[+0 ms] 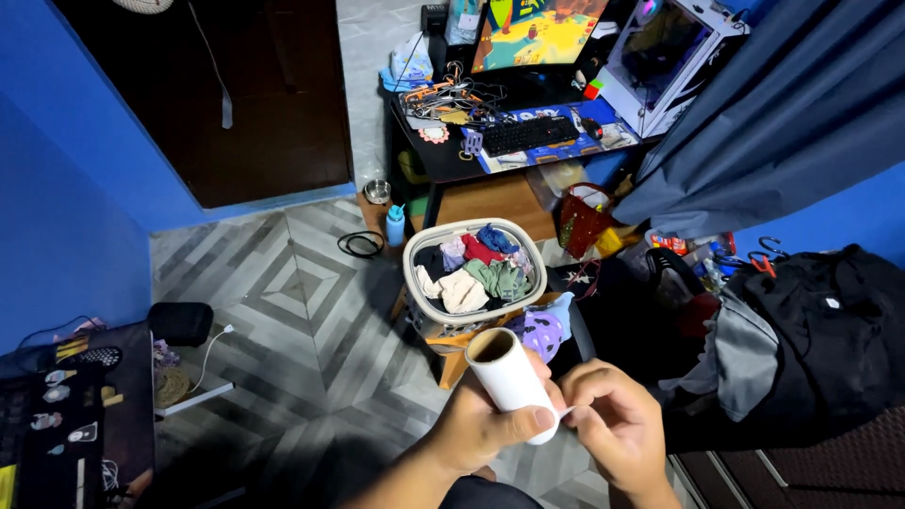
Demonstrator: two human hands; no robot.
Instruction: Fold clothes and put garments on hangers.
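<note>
Holding a white paper-wrapped cardboard roll (512, 379), the person's left hand (483, 426) has its grip closed around the lower half, thumb pressed across the front. The roll tilts up and away from the person, its open brown cardboard end facing the white oval laundry basket (474, 272), which sits just beyond it on the grey patterned tile floor (292, 320). The roll looks smooth and clean, a hollow core showing at the top. The right hand (613, 432), beside the roll's lower end, pinches a thin white loose edge between thumb and fingertip, a narrow grip. The basket is heaped with crumpled clothes in red, green, blue, pink and cream. Beyond the basket stands a dark counter (443, 160) carrying a black keyboard (529, 135) and a bright monitor (537, 30). Right of the basket, dark clothes (820, 330) lie piled.
</note>
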